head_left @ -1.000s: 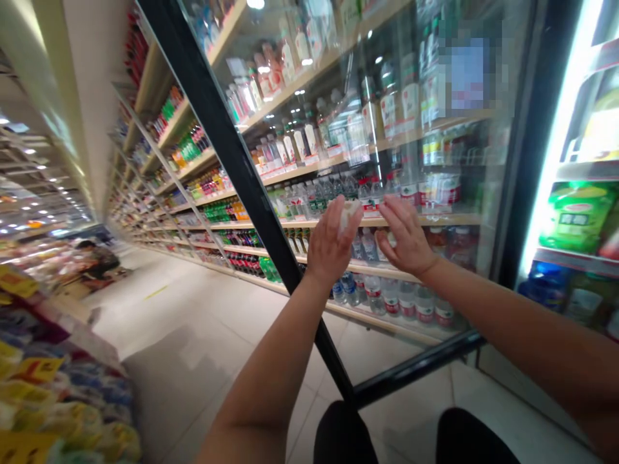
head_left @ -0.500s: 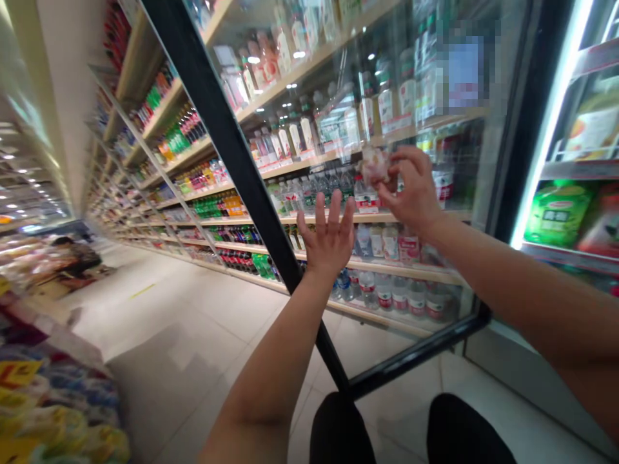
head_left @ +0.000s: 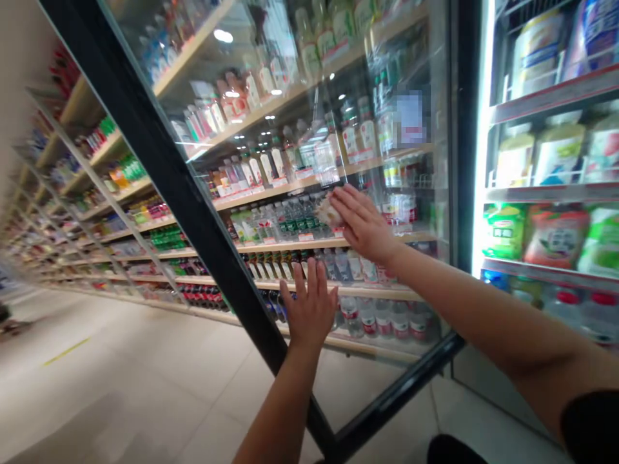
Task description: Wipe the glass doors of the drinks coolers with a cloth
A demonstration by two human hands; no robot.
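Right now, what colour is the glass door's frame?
The door frame is black, in the head view.

black door frame [head_left: 193, 212]; whitish wad [head_left: 327, 211]; green pouch [head_left: 503, 231]

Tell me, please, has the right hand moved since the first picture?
Yes: the right hand has moved upward, farther from the door's bottom bar.

Right hand [head_left: 366, 225] partly hides crumpled wad [head_left: 325, 211]; door frame [head_left: 146, 138] top cut off
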